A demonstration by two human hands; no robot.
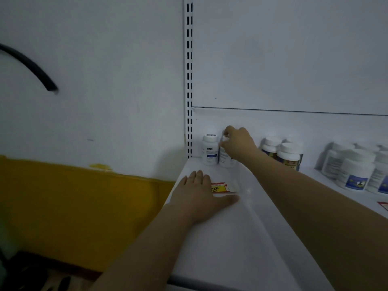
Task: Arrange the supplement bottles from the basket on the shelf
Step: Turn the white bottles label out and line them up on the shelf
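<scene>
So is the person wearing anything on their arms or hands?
No, nothing that shows. The left hand and right hand are bare: no gloves, rings or watch. The left arm and right arm are bare too, with no sleeves in view.

Bare shelf front lies open at 6 o'clock; bottles crowd the rear, 12 to 2 o'clock.

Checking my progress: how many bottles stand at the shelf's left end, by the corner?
2. The corner bottle stands free beside the slotted upright; the second bottle, right of it, is gripped by the right hand, which may hide more.
</scene>
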